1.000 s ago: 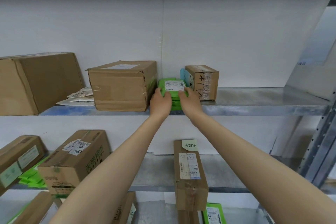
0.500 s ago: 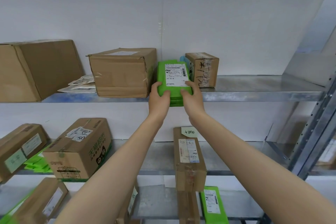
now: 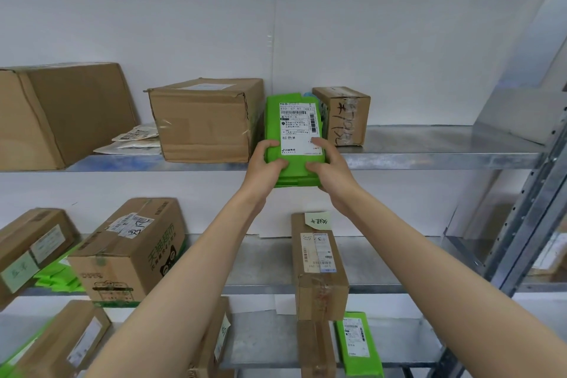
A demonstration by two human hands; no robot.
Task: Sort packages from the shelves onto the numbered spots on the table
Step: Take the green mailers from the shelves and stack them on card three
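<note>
Head view: my left grip (image 3: 265, 163) & right grip (image 3: 329, 170) both clamp the bright green flat plastic mailer pkg (image 3: 297, 132), 1 per bottom corner. Left thumb lies on the green front, right thumb on its white shipping label. Pkg is tilted up, label facing me, at the front edge of the upper metal shelf (image 3: 429, 147), btwn the mid-size brown cardboard box (image 3: 202, 120) on its left & the small taped brown cardboard box (image 3: 345, 115) on its right.

Even, soft bright light, faint shadows under boxes; wide-angle bending at edges, lower corners blurred, mild shelf (image 3: 429, 144) glare.
</note>
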